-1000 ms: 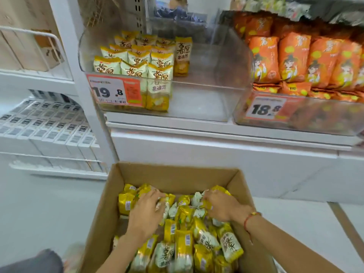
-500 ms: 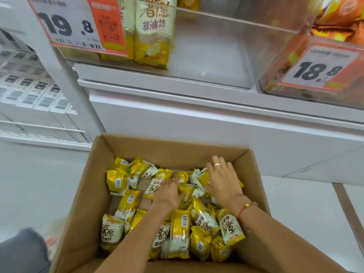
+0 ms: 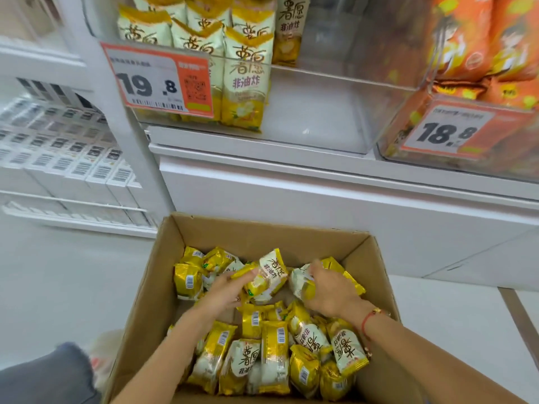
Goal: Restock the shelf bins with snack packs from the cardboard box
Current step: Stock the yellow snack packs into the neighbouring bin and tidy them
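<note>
Both my hands are down inside the cardboard box (image 3: pixel 151 293), among loose yellow snack packs (image 3: pixel 274 357). My left hand (image 3: pixel 224 293) grips one pack (image 3: pixel 268 275), lifted above the heap. My right hand (image 3: pixel 329 293) curls around another pack (image 3: pixel 303 282) near the box's right wall. Above, the clear shelf bin (image 3: pixel 335 112) holds upright packs on its left; its right half is bare floor up to the front lip.

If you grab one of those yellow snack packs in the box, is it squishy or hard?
Probably soft and puffy: the snack pack in the left hand looks like a crinkled foil pillow. Likely light, since the fingers alone lift it. The shiny wrapper may be a bit slippery, and the packs in the cardboard box lie tumbled at all angles.
</note>
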`<state>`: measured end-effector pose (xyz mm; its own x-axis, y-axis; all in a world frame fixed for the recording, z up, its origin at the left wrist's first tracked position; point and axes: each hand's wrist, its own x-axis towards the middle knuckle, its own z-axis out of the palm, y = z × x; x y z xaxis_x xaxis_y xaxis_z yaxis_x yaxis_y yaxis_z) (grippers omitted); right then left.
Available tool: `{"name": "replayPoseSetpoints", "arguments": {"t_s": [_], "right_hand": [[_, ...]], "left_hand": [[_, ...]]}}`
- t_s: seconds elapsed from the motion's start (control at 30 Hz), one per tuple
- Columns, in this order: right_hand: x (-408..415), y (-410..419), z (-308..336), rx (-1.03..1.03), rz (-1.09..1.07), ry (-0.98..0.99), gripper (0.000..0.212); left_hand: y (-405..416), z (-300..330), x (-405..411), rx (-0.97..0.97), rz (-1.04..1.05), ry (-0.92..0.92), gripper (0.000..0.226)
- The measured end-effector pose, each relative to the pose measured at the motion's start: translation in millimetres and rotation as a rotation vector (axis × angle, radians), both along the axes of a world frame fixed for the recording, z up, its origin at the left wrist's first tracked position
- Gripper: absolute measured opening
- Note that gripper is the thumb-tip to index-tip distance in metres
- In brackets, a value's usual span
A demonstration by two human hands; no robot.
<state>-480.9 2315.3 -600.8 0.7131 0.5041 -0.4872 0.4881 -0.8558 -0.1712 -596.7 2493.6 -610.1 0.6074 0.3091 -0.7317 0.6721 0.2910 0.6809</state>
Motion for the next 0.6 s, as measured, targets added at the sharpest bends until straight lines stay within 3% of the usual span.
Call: {"name": "replayPoseSetpoints", "arguments": {"t_s": [0.13, 0.2, 0.27, 0.33, 0.4, 0.5, 0.6], "right_hand": [[13.4, 12.8, 71.5, 0.413, -0.439, 0.583, 0.041], [19.6, 13.9, 111.6, 0.704, -0.617, 0.979, 0.033], [23.4, 13.7, 146.2, 0.921, -0.688, 1.201, 0.03], [22.1, 14.9, 170.2, 0.99, -0.634, 1.197, 0.033], [19.3, 18.6, 186.5, 0.999, -0.559, 1.057, 0.031], [17.9, 23.3, 203.7, 0.987, -0.516, 0.807, 0.037], [10.4, 25.2, 222.0, 0.959, -0.426, 0.764, 0.044]], "left_hand": [[16.7, 45.7, -2.4, -0.131, 0.164, -0.1, 0.045], [19.7, 67.9, -3.0, -0.148, 0.128, -0.18, 0.059], [22.0, 88.6, -2.3, -0.171, 0.011, -0.283, 0.079], [19.6, 111.3, 0.4, -0.176, -0.11, -0.372, 0.068], [13.7, 133.9, 5.4, -0.138, -0.148, -0.434, 0.054], [3.9, 162.1, 8.7, 0.003, -0.103, -0.466, 0.053], [-2.6, 190.7, 6.3, 0.13, 0.006, -0.524, 0.041]]}}
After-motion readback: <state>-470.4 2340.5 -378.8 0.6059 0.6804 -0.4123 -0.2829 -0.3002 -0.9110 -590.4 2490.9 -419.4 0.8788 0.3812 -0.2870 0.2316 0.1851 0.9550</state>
